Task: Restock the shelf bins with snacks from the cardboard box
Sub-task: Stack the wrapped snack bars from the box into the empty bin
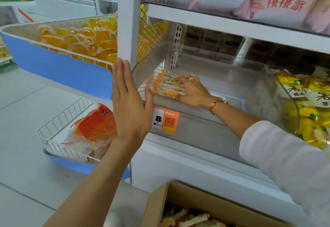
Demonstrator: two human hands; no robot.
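The shelf bin [205, 119] was clear glossy plastic; the snack packets [167, 87] wore shiny film. The box [157, 207] was matt brown cardboard, the basket [59, 117] white-coated wire.

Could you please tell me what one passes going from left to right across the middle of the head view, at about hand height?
Wire basket with the blue front → left hand → stack of snack bars → right hand → yellow snack packets in the neighbouring bin.
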